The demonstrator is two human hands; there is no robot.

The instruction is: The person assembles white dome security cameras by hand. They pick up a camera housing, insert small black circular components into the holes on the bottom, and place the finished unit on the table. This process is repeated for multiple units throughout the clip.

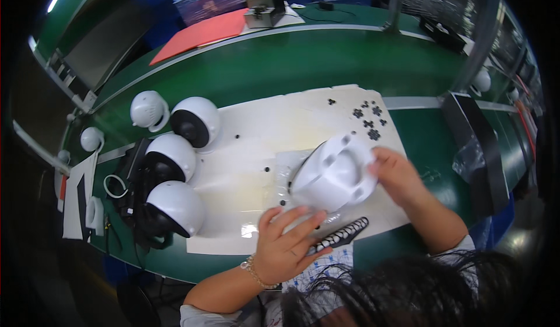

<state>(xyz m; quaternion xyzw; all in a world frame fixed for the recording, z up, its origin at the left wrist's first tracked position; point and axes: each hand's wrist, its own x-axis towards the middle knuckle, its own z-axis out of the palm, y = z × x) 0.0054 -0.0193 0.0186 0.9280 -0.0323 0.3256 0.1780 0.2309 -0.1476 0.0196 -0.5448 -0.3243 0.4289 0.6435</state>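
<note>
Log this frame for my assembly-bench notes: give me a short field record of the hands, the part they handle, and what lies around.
left hand: open, fingers spread, touching the lower edge of the white dome housing
right hand: gripping the housing's right rim
housing: tilted, underside facing up
surface: white mat on green bench
left of mat: three white dome units
mat, far corner: small black screws
near edge: black-and-white strip

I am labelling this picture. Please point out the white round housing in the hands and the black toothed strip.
white round housing [333,175], head view, its recessed underside.
black toothed strip [344,234], head view, its middle.
</note>
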